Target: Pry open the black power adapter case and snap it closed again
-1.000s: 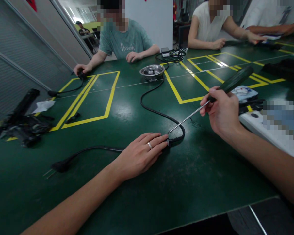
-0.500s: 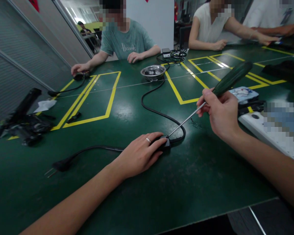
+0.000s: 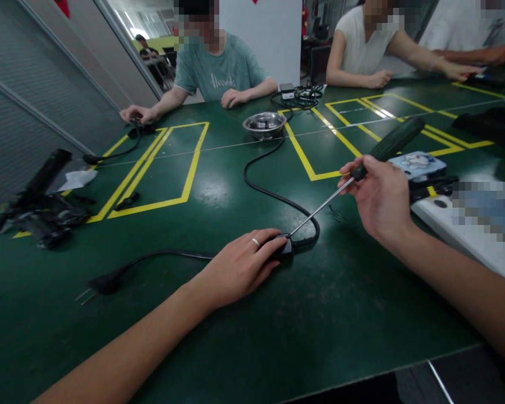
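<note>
Plug (image 3: pixel 106 283) left of the left hand (image 3: pixel 244 266) (bowl (image 3: pixel 263 134) behind).

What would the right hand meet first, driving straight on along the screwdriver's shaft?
With the screwdriver leading, the right hand would probably meet the black box held by the left hand first; the tip looks right at it, contact unclear.

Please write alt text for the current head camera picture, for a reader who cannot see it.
A person's right hand holds a screwdriver, its tip at a small black box on a cord, which the left hand holds on a green table. A plug lies to the left, a metal bowl stands farther back, and other people are beyond.
</note>
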A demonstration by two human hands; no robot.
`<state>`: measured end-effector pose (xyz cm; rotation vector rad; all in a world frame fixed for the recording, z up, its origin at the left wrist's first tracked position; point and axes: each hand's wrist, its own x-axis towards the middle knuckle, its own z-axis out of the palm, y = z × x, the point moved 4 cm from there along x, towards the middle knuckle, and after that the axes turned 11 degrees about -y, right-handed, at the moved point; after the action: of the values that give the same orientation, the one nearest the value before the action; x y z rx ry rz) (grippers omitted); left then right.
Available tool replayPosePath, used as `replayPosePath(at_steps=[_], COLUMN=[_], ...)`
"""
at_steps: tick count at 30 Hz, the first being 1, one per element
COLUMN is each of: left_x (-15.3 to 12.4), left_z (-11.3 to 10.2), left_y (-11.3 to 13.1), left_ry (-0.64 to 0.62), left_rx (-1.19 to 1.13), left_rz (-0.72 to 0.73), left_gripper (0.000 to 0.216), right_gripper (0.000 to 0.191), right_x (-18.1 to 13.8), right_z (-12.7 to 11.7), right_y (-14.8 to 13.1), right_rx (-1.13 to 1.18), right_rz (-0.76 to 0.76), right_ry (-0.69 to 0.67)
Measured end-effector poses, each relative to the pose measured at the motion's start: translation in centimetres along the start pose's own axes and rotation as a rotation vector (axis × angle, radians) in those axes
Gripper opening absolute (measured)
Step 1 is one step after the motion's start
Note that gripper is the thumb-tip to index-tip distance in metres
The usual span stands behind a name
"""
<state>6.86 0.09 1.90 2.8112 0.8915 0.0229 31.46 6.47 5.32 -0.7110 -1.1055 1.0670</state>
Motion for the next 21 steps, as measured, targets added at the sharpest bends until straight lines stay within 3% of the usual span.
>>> replayPosePath(at_steps=[5, 12, 21], left_x=[0.03, 0.19, 0.22], left_z=[-0.25, -0.22, -0.21], left_y=[0.07, 0.04, 0.08], left_ry=[0.010, 0.014, 0.027], left_rx=[-0.013, -0.007, 0.018], left_rz=[0.005, -0.002, -0.001], left_gripper=[0.040, 0.041, 0.040], right_gripper=[0.024, 0.028, 0.020], right_x=[-0.20, -0.21, -0.43], right_z=[0.36, 0.20, 0.60], right_y=[-0.24, -0.14, -0.51], right_rx=[-0.100, -0.005, -0.126], right_rz=[-0.066, 0.002, -0.133], right_ry=[0.039, -0.011, 0.064])
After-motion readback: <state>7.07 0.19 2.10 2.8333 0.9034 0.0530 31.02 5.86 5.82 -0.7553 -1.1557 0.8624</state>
